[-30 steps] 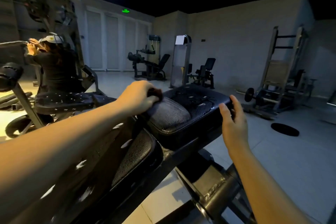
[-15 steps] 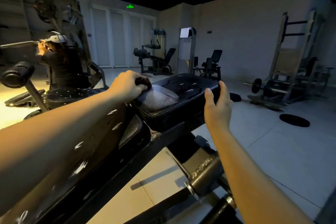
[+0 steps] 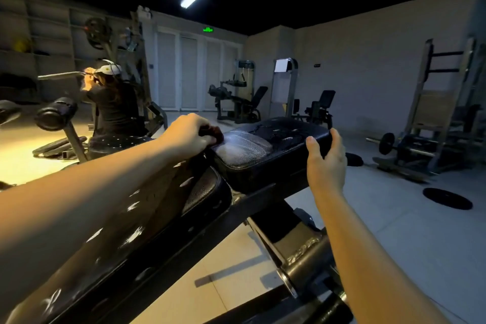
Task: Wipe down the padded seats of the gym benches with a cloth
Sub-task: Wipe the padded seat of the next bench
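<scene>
A black padded bench seat (image 3: 273, 139) stands in front of me, its near left part shiny and wet-looking, its far part worn with pale scuffs. My left hand (image 3: 188, 133) grips a dark reddish cloth (image 3: 212, 132) bunched at the seat's near left edge. My right hand (image 3: 326, 159) holds the seat's right edge, thumb on top and fingers curled round the side. A second black pad (image 3: 202, 192), the backrest, slopes down toward me under my left forearm.
The bench's steel frame (image 3: 302, 265) runs below my right arm. A person in a white cap (image 3: 113, 102) works at a machine to the left. Other machines (image 3: 236, 102) stand at the back, a rack with a barbell (image 3: 420, 144) to the right, a weight plate (image 3: 447, 198) on the floor.
My left hand has drawn the cloth back to the seat's near left edge, leaving a wet streak. My right thumb has come to rest on the seat's right edge. The view has tilted up.
</scene>
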`<state>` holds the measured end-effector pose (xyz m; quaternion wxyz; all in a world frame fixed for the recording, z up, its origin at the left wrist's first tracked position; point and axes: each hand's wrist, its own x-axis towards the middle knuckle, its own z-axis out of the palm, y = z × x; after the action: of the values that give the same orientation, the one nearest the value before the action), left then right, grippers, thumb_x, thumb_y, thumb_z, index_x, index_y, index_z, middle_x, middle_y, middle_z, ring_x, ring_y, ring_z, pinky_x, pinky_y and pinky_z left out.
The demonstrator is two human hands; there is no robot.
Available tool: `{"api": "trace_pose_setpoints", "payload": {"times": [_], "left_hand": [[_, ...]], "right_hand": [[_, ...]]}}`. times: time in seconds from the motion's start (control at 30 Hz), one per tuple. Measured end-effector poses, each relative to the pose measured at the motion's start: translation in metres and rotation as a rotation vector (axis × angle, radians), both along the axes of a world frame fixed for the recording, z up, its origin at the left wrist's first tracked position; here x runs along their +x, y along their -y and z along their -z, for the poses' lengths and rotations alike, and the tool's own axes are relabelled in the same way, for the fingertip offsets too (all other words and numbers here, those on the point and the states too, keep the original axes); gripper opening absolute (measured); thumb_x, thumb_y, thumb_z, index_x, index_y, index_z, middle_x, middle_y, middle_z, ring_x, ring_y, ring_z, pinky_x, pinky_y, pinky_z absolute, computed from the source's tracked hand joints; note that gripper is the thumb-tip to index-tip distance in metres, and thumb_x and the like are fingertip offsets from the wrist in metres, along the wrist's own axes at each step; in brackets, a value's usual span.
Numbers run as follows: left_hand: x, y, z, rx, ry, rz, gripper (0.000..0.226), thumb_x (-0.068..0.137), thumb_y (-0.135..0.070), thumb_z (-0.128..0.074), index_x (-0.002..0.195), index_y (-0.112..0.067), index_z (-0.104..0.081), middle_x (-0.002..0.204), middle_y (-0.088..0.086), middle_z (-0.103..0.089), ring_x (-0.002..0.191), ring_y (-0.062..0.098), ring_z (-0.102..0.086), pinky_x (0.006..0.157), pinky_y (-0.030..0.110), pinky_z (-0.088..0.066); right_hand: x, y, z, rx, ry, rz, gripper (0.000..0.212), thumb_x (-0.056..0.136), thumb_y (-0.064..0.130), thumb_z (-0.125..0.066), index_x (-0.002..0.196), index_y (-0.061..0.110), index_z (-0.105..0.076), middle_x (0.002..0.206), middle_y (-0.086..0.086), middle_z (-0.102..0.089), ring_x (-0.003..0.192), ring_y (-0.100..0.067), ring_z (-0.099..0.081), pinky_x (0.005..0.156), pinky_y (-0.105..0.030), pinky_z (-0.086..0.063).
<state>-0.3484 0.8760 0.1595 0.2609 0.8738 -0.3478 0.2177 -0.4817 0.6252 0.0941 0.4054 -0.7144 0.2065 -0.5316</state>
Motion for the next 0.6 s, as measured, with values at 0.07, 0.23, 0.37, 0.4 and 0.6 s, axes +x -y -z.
{"api": "trace_pose_setpoints", "payload": {"times": [0.07,0.23,0.37,0.4,0.6], "left_hand": [[0.002,0.002,-0.002,-0.014,-0.029,0.032,0.008,0.09,-0.024,-0.074,0.095,-0.019,-0.073,0.087,-0.003,-0.066,0.094,0.024,-0.066,0.075,0.032,-0.044],[-0.058,0.02,-0.002,-0.008,0.065,0.454,0.019,0.092,-0.026,-0.074,0.107,-0.015,-0.074,0.101,-0.006,-0.067,0.093,0.012,-0.062,0.079,0.029,-0.051],[-0.042,0.026,-0.001,0.029,0.106,0.44,0.019,0.094,-0.028,-0.071,0.108,-0.015,-0.073,0.103,-0.003,-0.066,0.094,0.016,-0.062,0.08,0.033,-0.051],[-0.025,0.028,-0.002,0.017,0.098,0.349,0.019,0.094,-0.028,-0.071,0.107,-0.014,-0.073,0.102,-0.001,-0.067,0.095,0.02,-0.062,0.08,0.036,-0.05],[0.008,0.05,-0.012,-0.068,-0.058,0.227,0.012,0.089,-0.029,-0.073,0.089,-0.017,-0.072,0.084,0.0,-0.067,0.088,0.028,-0.064,0.07,0.034,-0.043]], "right_hand": [[0.002,-0.003,0.0,0.001,0.013,0.022,0.064,0.102,0.047,-0.051,0.158,0.024,-0.03,0.16,0.0,-0.036,0.147,-0.022,-0.03,0.12,-0.049,-0.029],[0.002,-0.006,0.002,0.017,0.01,0.02,0.064,0.102,0.05,-0.049,0.158,0.027,-0.029,0.162,0.002,-0.033,0.149,-0.02,-0.029,0.122,-0.05,-0.027],[-0.001,-0.003,0.003,-0.014,-0.012,0.052,0.063,0.102,0.052,-0.049,0.157,0.028,-0.031,0.159,0.002,-0.037,0.146,-0.021,-0.034,0.119,-0.049,-0.031],[-0.001,-0.002,0.003,-0.015,-0.011,0.042,0.063,0.102,0.052,-0.05,0.157,0.028,-0.031,0.159,0.001,-0.037,0.146,-0.021,-0.034,0.119,-0.048,-0.031],[-0.007,-0.002,0.003,-0.001,-0.008,-0.013,0.063,0.101,0.051,-0.052,0.157,0.03,-0.031,0.156,0.001,-0.037,0.136,-0.009,-0.034,0.11,-0.033,-0.032]]}}
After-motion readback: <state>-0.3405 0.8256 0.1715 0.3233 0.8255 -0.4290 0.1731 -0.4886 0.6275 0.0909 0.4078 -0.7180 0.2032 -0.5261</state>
